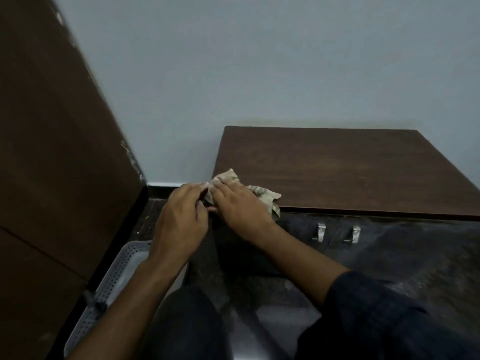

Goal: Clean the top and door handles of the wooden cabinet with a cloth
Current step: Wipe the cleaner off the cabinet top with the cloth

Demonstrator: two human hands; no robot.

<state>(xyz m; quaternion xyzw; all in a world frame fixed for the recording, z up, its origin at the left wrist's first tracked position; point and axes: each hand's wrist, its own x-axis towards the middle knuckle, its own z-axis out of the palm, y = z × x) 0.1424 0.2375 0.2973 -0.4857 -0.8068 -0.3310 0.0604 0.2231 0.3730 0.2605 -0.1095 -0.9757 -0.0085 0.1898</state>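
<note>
A low wooden cabinet with a dark brown top [337, 170] stands against the pale wall. A crumpled beige cloth [267, 194] lies on the top's front left corner. My right hand [239, 206] presses flat on the cloth, covering most of it. My left hand [181, 219] is just left of the corner and pinches the cloth's left edge with its fingertips. Two metal door handles [321, 232] [355, 234] sit side by side on the cabinet's front, right of my right forearm.
A tall dark brown wooden panel [57, 152] fills the left side. A white perforated plastic basket [114, 279] sits on the dark floor under my left forearm. My knee in dark trousers [187, 323] is at the bottom centre.
</note>
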